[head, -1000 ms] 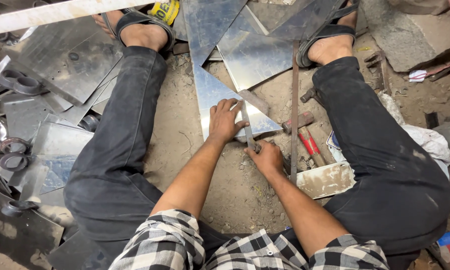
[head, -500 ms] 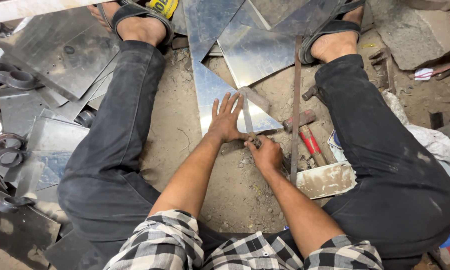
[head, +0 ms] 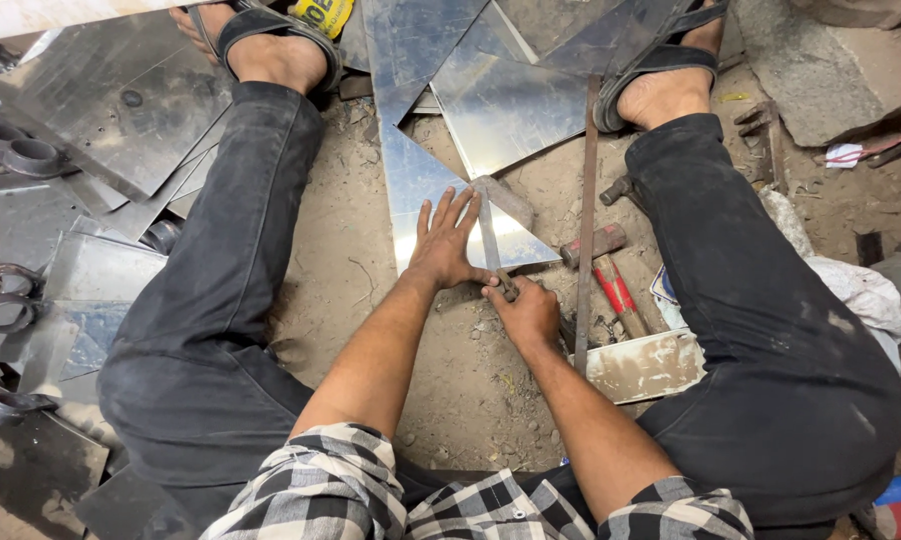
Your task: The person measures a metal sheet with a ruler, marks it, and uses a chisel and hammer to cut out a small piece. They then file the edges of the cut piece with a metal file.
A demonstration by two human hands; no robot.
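On dirt floor (head: 341, 280), left hand (head: 444, 243) pins metal sheet (head: 421, 190) beside right hand (head: 524, 312).

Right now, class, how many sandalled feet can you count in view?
2: one sandalled foot at top left, the other foot at top right, either side of the metal sheets; none appears hidden.

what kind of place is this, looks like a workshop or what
Most likely a small floor-level sheet-metal workshop. Cut metal sheets lie all over the dirt floor, a red-handled hammer and a long flat metal bar sit beside the person, and the left hand presses a sheet flat.
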